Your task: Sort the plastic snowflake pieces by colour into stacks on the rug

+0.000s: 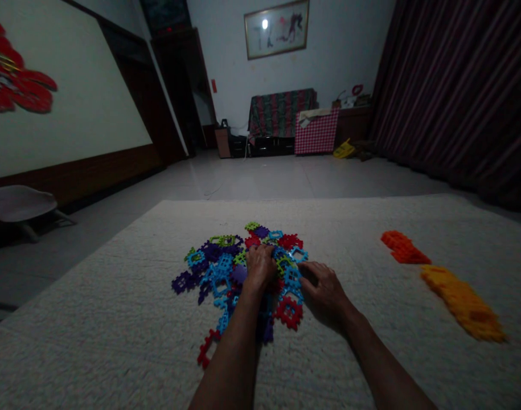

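A loose heap of plastic interlocking building pieces (220,285) in purple, light blue, red and green lies on the pale textured mat. My left hand (260,266) is in the middle of the heap, fingers bent downward among the pieces. Its fingertips are partly hidden, and what they grip cannot be made out. At the heap's right edge is my right hand (326,289), thumb and fingers apart, close to a light blue piece (292,277). A red square piece (289,312) lies just left of that hand. Nearest to me, a red piece (206,348) sits partly behind my left forearm.
On the mat's right side lie a cluster of orange-red pieces (403,247) and a longer cluster of yellow-orange ones (463,302). A low stool (21,204) stands left of the mat (115,319). Beyond are a tiled floor, a cloth-covered cabinet (281,114) and dark curtains (452,91).
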A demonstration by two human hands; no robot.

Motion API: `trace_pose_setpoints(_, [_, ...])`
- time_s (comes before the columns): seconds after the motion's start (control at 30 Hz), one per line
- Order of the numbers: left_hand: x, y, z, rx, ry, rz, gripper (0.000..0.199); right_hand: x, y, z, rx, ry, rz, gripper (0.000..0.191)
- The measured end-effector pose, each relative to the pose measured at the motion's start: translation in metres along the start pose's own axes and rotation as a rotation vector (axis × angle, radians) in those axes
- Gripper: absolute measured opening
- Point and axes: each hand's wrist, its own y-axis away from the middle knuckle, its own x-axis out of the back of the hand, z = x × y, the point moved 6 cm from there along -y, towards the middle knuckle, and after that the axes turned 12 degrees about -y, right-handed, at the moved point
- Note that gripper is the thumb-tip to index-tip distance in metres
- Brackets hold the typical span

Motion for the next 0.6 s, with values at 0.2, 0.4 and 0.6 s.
trace_pose_setpoints(0.2, [-0.008,0.000,0.002,-0.016,0.014,-0.010,0.033,-0.004,0.002,-0.006,0.043,0.029,-0.037,0.034])
trace_pose_setpoints(0.4, [0.000,-0.004,-0.014,0.066,0.060,0.040,0.036,-0.005,0.002,0.001,0.045,0.039,-0.011,0.031])
trace_pose_setpoints(0.6, [0.011,0.004,-0.041,0.268,-0.057,0.032,0.043,-0.005,0.000,0.002,0.039,0.037,-0.016,0.028])
